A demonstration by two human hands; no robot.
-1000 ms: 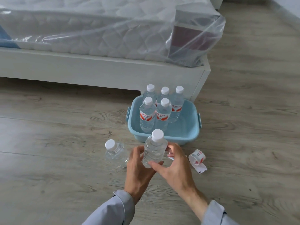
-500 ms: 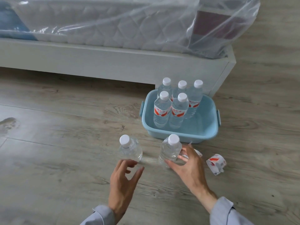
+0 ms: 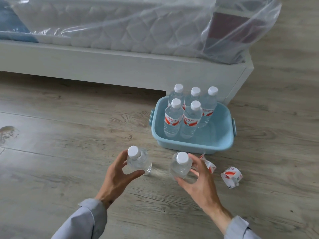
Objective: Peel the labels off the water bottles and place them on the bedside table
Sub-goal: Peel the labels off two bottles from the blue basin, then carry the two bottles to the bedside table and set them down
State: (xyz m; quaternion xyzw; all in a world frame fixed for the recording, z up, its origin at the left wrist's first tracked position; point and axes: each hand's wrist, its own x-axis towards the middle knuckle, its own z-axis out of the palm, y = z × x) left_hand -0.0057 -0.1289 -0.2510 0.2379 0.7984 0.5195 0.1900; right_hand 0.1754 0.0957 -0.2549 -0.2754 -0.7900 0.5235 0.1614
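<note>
Two bare, label-free water bottles stand on the wooden floor in front of me. My left hand (image 3: 119, 176) wraps its fingers around the left bottle (image 3: 139, 160). My right hand (image 3: 198, 180) curls around the right bottle (image 3: 180, 165). Several labelled bottles (image 3: 173, 118) with white caps and red-and-white labels stand upright in a light blue plastic tub (image 3: 195, 144). Two peeled labels lie on the floor: one (image 3: 209, 165) just behind my right hand, another curled label (image 3: 231, 175) further right.
A white bed frame (image 3: 120, 69) with a plastic-wrapped mattress (image 3: 138, 28) runs across the back, its corner just behind the tub. A dark stain (image 3: 7, 131) marks the floor at far left. No bedside table is in view.
One second ago both hands held one bare bottle up. It now stands on the floor under my right hand, and my left hand has moved left and closed around the other bare bottle.
</note>
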